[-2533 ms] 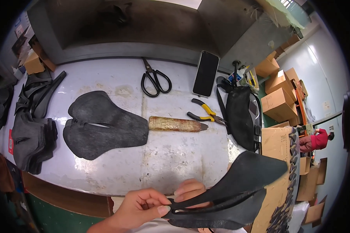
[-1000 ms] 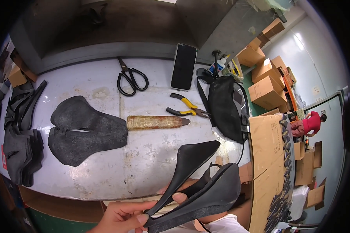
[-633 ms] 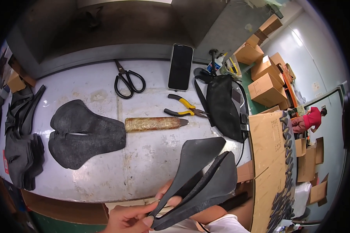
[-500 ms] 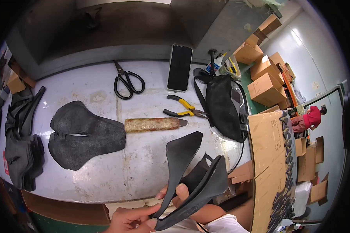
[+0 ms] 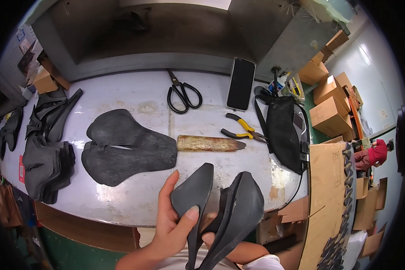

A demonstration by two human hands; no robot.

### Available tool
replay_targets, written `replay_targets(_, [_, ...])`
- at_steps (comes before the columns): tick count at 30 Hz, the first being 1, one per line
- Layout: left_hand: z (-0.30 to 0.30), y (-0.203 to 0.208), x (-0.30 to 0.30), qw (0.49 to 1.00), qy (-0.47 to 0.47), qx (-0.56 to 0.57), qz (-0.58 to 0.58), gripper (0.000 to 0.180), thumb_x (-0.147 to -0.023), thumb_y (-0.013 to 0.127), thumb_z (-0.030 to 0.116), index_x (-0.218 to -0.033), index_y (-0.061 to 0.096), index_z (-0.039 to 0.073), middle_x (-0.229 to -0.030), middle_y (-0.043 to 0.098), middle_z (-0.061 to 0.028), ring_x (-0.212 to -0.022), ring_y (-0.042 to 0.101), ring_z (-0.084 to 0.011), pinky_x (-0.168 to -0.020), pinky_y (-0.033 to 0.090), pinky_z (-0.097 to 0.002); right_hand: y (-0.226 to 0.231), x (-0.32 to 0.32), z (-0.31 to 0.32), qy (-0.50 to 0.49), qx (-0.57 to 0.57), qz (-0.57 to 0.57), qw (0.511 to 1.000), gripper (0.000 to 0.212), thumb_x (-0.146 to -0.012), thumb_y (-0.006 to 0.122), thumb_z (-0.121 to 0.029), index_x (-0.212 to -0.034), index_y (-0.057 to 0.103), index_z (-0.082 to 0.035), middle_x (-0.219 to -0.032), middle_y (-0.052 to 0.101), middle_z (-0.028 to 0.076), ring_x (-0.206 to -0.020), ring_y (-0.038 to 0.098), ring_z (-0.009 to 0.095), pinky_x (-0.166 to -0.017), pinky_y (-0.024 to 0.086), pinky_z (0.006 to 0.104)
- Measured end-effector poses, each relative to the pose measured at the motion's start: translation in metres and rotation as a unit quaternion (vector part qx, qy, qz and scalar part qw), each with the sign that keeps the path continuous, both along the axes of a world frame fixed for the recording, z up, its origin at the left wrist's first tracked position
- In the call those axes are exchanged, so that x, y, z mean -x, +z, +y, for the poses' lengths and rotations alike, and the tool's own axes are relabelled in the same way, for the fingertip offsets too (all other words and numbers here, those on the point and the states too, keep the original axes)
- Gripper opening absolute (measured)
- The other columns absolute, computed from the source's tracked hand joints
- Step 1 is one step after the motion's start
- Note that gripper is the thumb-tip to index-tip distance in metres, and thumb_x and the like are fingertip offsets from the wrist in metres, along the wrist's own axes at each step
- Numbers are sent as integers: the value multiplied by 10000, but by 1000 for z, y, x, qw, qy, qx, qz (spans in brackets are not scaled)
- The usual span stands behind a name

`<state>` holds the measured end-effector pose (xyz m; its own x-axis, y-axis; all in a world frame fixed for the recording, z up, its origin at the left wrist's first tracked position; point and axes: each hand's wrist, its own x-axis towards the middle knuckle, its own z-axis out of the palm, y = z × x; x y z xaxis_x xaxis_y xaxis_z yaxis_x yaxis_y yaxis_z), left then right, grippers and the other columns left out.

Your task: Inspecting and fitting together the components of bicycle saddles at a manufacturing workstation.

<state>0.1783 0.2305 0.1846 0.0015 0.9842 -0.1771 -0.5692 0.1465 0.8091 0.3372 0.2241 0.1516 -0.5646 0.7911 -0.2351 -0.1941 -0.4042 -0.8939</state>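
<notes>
A black bicycle saddle piece (image 5: 240, 216), with two wide wings and a narrow end toward me, is held above the table's front edge. My left hand (image 5: 168, 231) is closed on its left wing, thumb on the near face and a finger along the outer edge. My right hand (image 5: 208, 238) is mostly hidden behind the piece; its thumb shows in the gap between the wings, gripping the right side. Beyond lies a flat, dark grey saddle-shaped sheet (image 5: 130, 153) with a central slit. A tape-wrapped knife (image 5: 209, 143) touches its narrow end.
Black-handled scissors (image 5: 183, 96), a phone (image 5: 241, 85), yellow-black pliers (image 5: 243, 127) and a black pouch (image 5: 283, 130) lie toward the back. Stacked dark saddle pieces (image 5: 47, 171) stand at left. Cardboard boxes (image 5: 330, 112) and a person in red (image 5: 377, 155) are at far right.
My left hand has moved from the narrow end up to the left wing. The saddle piece has turned more upright. The table's things have shifted right in the picture.
</notes>
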Motion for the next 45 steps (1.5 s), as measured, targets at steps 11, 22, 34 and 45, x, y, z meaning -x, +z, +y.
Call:
replay_targets(11, [-3, -11, -2, 999, -22, -2, 29, 629, -973, 513, 122, -1482, 156, 25, -1252, 484, -128, -1108, 483, -144, -988, 374, -311, -14, 1, 3, -109, -170, 65, 977, 254, -836, 737, -255, -855, 618, -32, -824, 623, 81, -812, 598, 194, -711, 479, 340])
replay_targets(22, [-6, -13, -25, 1000, 17, -8, -25, 631, -981, 504, 158, -1483, 138, 49, -1264, 490, -152, -1128, 493, -157, -990, 385, -327, -3, -14, -25, -141, -62, 92, 984, 236, -831, 741, -231, -853, 626, -26, -840, 637, 97, -830, 616, 205, -738, 492, 346])
replay_targets(34, [-13, -19, -20, 970, 47, -154, 181, 622, -965, 492, 91, -1445, 106, 2, -1221, 502, -204, -1080, 534, -207, -969, 405, -363, 21, -70, -52, -163, 57, 127, 977, 216, -825, 744, -204, -851, 634, -20, -858, 654, 114, -849, 636, 217, -767, 506, 353])
replay_targets(45, [-4, 15, 39, 949, -283, 7, 137, 583, -907, 606, 51, -1415, 327, -10, -1281, 483, -122, -1138, 491, -143, -967, 396, -280, 5, -34, 29, -90, -199, 38, 975, 208, -677, 794, 94, -834, 684, 15, -892, 659, 159, -781, 650, 210, -702, 504, 297])
